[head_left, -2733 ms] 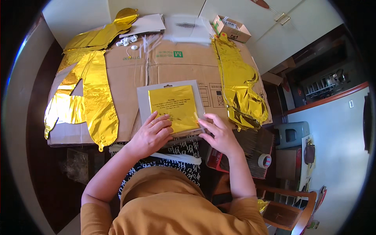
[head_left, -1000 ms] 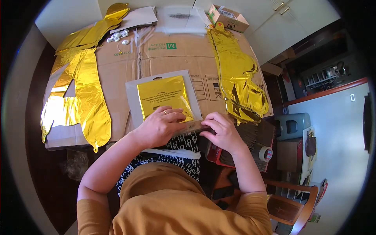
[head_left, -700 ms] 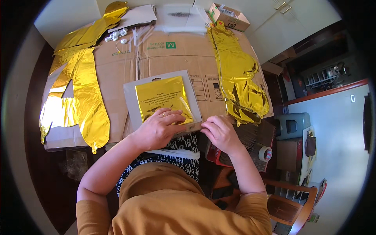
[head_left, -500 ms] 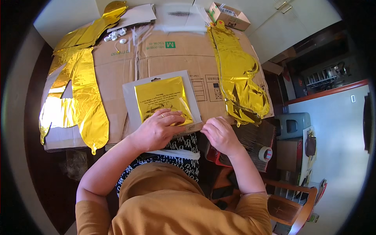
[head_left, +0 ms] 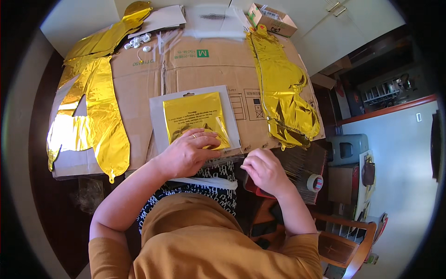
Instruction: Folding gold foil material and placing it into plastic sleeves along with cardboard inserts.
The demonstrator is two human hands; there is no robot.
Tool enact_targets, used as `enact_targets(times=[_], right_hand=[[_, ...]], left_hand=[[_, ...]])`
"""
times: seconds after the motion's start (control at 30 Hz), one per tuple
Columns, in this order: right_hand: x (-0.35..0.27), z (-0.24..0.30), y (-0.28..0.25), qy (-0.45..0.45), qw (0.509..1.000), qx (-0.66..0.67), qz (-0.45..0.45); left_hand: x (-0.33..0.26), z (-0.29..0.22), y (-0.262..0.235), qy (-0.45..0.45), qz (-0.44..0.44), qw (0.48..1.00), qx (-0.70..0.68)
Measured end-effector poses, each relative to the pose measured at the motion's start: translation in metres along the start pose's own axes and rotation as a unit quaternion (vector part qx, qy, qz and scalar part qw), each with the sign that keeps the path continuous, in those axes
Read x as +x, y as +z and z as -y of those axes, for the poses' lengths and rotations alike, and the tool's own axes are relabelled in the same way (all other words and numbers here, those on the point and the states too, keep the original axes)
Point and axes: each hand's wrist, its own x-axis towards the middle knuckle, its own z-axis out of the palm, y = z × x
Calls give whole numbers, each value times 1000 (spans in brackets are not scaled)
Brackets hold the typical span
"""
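A flat clear plastic bag with a grey-white backing card and a folded gold foil piece lies near the table's front edge, its hang hole pointing away from me. My left hand rests across the bag's near end, fingers spread over the foil and a ring on one finger. Just off the bag's near right corner, at the cardboard's edge, my right hand is closed in a pinch. Whatever lies between those fingertips is too small or hidden to make out.
Flattened cardboard covers the table. Gold foil balloons, uninflated, lie left and right. Farther back are white ribbon coils, clear plastic sleeves and a small carton. A tape roll sits below right.
My right hand has drawn back toward me and slightly right, away from the bag's corner. The bag has shifted slightly right and nearer, while my left hand stays on it.
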Motion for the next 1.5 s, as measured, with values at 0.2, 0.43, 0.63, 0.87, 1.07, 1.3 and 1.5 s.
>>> enact_targets(times=[0.2,0.43,0.63,0.87,1.07,1.3,1.5], right_hand=[[13,-4,8,17,999,-36,-35],[11,-5,10,-7,1000,-21,21],[6,52,-1,-75,982,161,61],[38,5,20,99,957,258,-87],[44,14,20,144,980,131,-38],[44,35,24,173,982,75,-3],[49,38,23,234,955,179,-37]], left_hand=[[0,-1,1,-3,-2,1000,6],[-1,0,1,6,0,1000,10],[-2,5,-1,20,14,1000,-17],[-4,-7,-4,30,30,997,60],[-22,-41,-14,6,-81,984,158],[-97,-70,-20,-144,-141,977,75],[-17,-84,15,-301,-164,919,-193]])
